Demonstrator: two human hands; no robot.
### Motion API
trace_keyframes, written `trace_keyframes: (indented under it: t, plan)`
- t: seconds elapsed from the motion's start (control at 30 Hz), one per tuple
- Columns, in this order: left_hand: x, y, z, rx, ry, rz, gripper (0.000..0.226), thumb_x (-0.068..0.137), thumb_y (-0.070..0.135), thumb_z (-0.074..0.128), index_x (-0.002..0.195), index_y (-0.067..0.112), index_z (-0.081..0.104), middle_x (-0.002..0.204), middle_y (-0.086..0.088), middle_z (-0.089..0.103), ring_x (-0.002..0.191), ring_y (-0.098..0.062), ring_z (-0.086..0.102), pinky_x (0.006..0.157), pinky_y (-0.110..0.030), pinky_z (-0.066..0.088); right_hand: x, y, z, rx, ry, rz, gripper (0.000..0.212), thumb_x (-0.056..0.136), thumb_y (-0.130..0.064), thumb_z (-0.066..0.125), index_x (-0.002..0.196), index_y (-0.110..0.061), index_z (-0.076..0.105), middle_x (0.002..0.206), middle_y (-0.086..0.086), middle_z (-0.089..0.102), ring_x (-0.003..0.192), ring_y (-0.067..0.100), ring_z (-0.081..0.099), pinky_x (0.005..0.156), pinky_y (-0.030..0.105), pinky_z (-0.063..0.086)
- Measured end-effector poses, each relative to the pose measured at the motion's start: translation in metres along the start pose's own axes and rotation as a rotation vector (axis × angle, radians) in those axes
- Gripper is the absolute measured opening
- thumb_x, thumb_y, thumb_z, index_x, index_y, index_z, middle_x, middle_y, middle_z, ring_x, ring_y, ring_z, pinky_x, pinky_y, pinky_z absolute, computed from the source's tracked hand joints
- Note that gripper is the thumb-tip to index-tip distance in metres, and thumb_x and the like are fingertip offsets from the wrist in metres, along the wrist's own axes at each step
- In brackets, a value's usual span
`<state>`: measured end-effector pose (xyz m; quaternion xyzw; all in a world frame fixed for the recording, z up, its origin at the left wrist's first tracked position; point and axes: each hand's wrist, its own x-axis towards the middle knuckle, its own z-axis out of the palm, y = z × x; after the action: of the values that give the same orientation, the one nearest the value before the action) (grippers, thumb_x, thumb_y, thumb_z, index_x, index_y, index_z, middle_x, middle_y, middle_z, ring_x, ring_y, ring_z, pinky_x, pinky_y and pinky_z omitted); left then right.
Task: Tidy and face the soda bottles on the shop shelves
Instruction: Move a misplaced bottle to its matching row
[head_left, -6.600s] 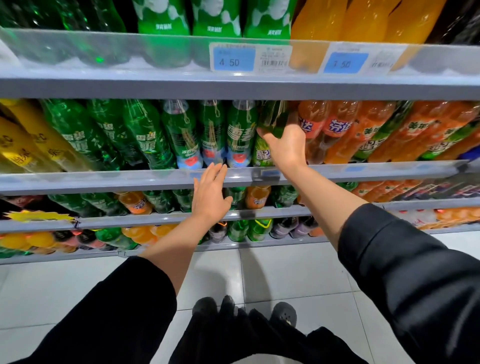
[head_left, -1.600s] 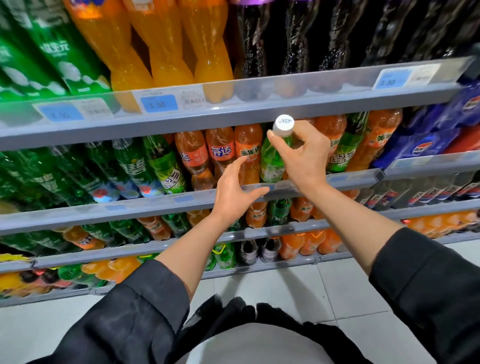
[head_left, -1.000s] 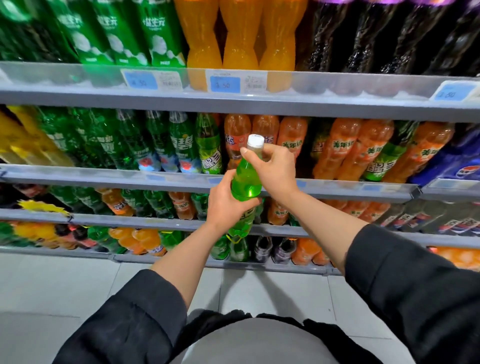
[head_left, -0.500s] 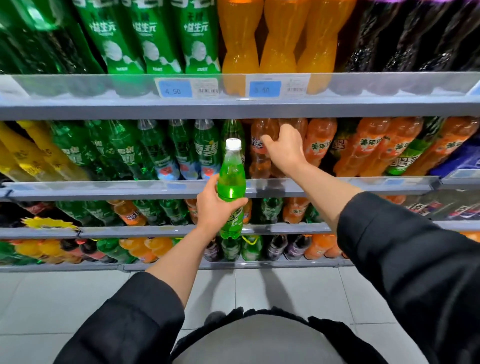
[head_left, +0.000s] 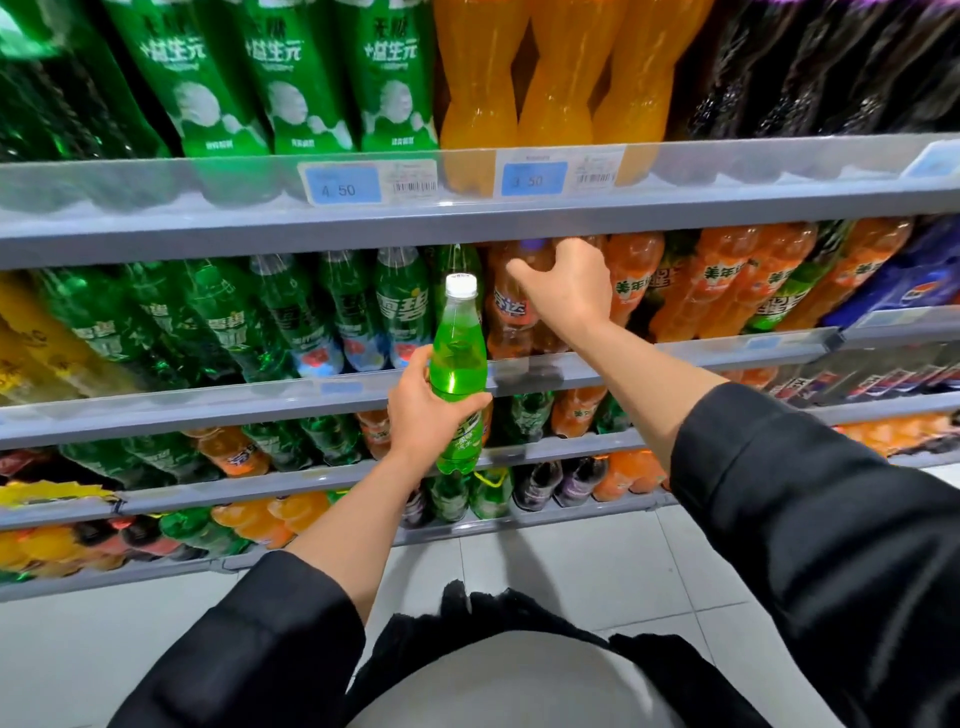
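My left hand grips a bright green soda bottle with a white cap, upright, in front of the second shelf's rail. My right hand reaches into that shelf and curls round the top of an orange soda bottle with a blue-and-white label. Left of it stands a row of green soda bottles. To its right are more orange bottles with a few green ones mixed in.
The upper shelf holds tall green, orange and dark bottles behind price tags. Two lower shelves carry mixed small bottles. Blue packs sit at far right. White tiled floor lies below.
The green bottle passed from my right hand to my left and came down in front of the rail. My right hand then reached into the shelf and took hold of an orange bottle.
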<state>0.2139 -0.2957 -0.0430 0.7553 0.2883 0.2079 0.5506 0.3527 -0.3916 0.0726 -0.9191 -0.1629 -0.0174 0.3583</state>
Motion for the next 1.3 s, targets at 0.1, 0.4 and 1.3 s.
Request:
trace_keyframes:
  t: [0.1, 0.4, 1.3]
  plan:
    - [0.002, 0.001, 0.004, -0.024, -0.004, 0.012, 0.063, 0.059, 0.025, 0.092, 0.110, 0.027, 0.055, 0.101, 0.008, 0.069, 0.093, -0.013, 0.068, 0.088, -0.044, 0.055, -0.017, 0.005, 0.004, -0.001, 0.066, -0.070, 0.031, 0.078, -0.049, 0.063, 0.073, -0.021, 0.050, 0.088, 0.000, 0.062, 0.081, 0.021, 0.057, 0.068, 0.034, 0.045]
    - [0.002, 0.004, 0.016, -0.019, -0.053, 0.017, 0.067, 0.060, 0.025, 0.092, 0.117, 0.019, 0.056, 0.108, 0.004, 0.068, 0.097, -0.012, 0.066, 0.090, -0.042, 0.054, -0.014, 0.014, 0.005, 0.080, 0.074, -0.105, 0.034, 0.087, -0.051, 0.059, 0.085, -0.020, 0.045, 0.086, 0.000, 0.062, 0.087, 0.025, 0.060, 0.068, 0.035, 0.042]
    - [-0.006, -0.007, -0.020, -0.001, 0.184, -0.045, 0.068, 0.053, 0.040, 0.088, 0.110, 0.021, 0.056, 0.101, 0.006, 0.069, 0.093, -0.015, 0.067, 0.086, -0.045, 0.055, 0.012, -0.011, 0.008, -0.059, -0.144, 0.011, 0.019, 0.090, -0.010, 0.046, 0.076, -0.005, 0.058, 0.084, 0.012, 0.058, 0.093, 0.030, 0.060, 0.080, 0.036, 0.047]
